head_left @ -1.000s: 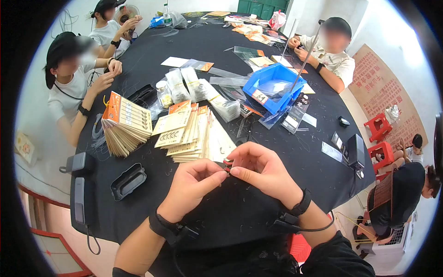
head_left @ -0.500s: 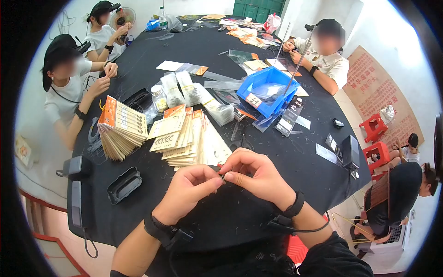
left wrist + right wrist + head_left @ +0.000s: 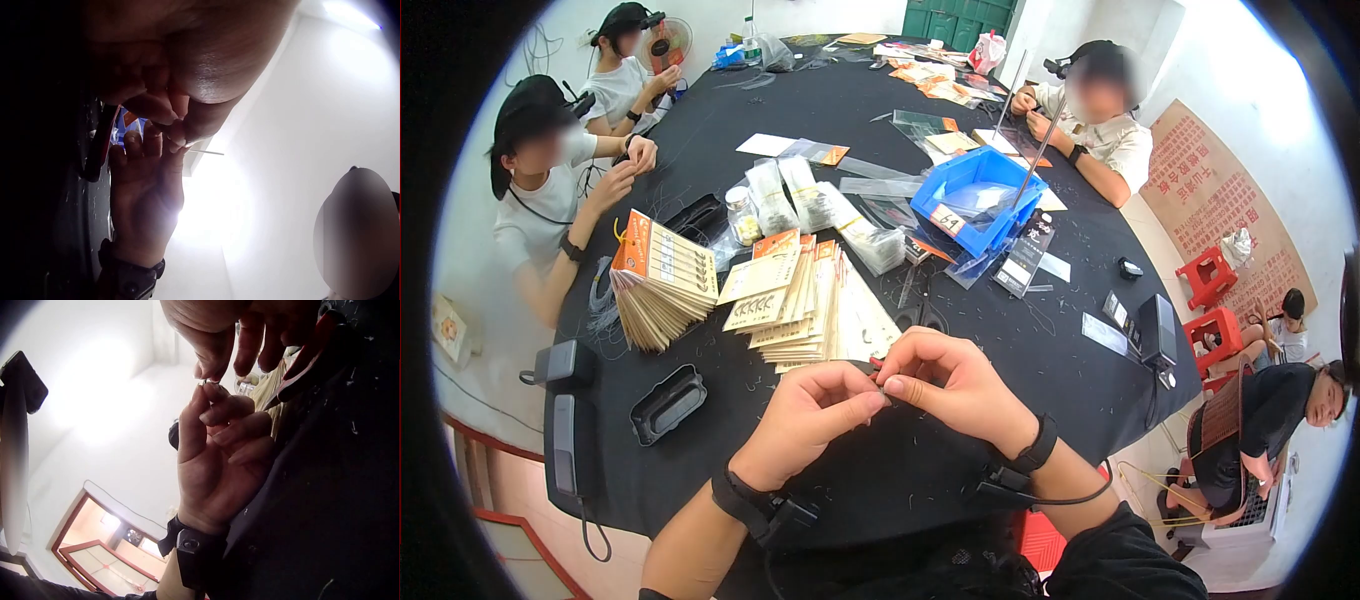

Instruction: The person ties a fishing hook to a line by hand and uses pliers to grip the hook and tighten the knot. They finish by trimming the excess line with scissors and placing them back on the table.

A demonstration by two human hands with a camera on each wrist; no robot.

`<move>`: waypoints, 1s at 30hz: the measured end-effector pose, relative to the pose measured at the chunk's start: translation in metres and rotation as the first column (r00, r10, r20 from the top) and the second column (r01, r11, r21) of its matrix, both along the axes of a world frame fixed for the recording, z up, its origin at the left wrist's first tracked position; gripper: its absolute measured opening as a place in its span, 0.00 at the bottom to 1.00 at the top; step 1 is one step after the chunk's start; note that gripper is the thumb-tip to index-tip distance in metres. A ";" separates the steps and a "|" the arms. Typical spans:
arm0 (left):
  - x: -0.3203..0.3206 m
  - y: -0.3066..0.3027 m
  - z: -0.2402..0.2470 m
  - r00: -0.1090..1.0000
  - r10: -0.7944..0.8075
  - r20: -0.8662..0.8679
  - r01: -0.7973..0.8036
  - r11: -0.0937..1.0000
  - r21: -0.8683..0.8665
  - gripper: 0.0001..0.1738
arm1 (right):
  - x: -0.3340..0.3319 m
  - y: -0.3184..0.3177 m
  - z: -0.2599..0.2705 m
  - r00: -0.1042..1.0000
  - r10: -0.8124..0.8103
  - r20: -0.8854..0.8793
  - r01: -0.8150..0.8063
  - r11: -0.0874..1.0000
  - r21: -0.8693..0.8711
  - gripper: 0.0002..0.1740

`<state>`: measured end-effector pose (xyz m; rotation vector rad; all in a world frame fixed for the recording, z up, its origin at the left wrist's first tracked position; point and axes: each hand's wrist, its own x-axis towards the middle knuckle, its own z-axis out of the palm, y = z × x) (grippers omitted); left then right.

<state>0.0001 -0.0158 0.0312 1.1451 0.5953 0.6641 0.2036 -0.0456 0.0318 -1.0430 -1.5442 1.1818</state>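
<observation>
At the near edge of the black-covered table, my left hand point(image 3: 815, 405) and right hand point(image 3: 960, 385) meet fingertip to fingertip. Thumb and forefinger of each pinch one tiny dark piece point(image 3: 204, 382); I cannot tell its kind, as the fingertips cover most of it. The other fingers bend loosely. In the right wrist view, a red-and-black pointed tool point(image 3: 310, 357) shows just past the fingers. The left wrist view shows it too, low beside the hands. Beyond my left hand lie fanned hook cards point(image 3: 800, 310), with dark scissors point(image 3: 925, 312) beyond my right.
A thicker bundle of cards point(image 3: 662, 285) and a black tray point(image 3: 668, 404) are to the left. Behind are a lidded jar point(image 3: 742, 217), clear packets point(image 3: 865, 235) and a blue bin point(image 3: 960, 225) with upright rods. Other people sit around the table.
The head view has shifted slightly, so the table contents sit a little further left. My hands stay joined at the fingertips with small finger movements. A person at the far right has turned.
</observation>
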 end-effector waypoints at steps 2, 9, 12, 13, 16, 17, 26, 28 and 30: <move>0.000 0.000 0.000 1.000 -0.002 -0.004 0.002 1.000 0.003 0.05 | 0.000 0.000 -0.002 1.000 -0.004 0.012 0.003 1.000 0.016 0.07; -0.001 0.002 -0.002 1.000 -0.008 -0.023 0.007 0.998 -0.063 0.08 | -0.001 0.000 -0.003 1.000 -0.011 -0.010 0.011 0.999 0.044 0.07; 0.001 0.002 -0.002 1.000 0.001 -0.013 -0.002 0.997 -0.078 0.09 | -0.001 0.000 -0.004 1.000 -0.008 -0.020 0.009 1.000 0.027 0.07; 0.001 0.002 -0.002 1.000 -0.003 -0.009 0.002 0.997 -0.081 0.08 | -0.001 0.000 -0.004 1.000 -0.006 -0.023 0.006 1.000 0.021 0.07; 0.000 0.003 -0.005 1.000 -0.008 0.006 0.009 0.996 -0.094 0.08 | -0.003 -0.001 0.000 1.000 -0.016 -0.005 0.017 0.999 0.033 0.07; 0.000 0.003 -0.005 1.000 -0.006 0.011 0.008 0.995 -0.100 0.08 | -0.003 -0.001 -0.001 1.000 -0.021 0.001 0.020 0.999 0.044 0.07; -0.002 0.005 -0.008 1.000 -0.012 -0.007 0.011 0.998 -0.062 0.08 | -0.002 0.000 -0.004 0.999 -0.032 0.004 0.032 0.999 0.044 0.06; -0.002 0.005 -0.008 1.000 -0.001 -0.003 0.001 0.998 -0.065 0.08 | -0.002 0.000 -0.003 0.999 -0.039 0.003 0.038 0.998 0.046 0.06; -0.001 0.005 -0.008 1.000 0.010 0.010 -0.009 0.997 -0.076 0.08 | -0.002 0.000 -0.002 0.999 -0.041 0.001 0.041 0.998 0.053 0.06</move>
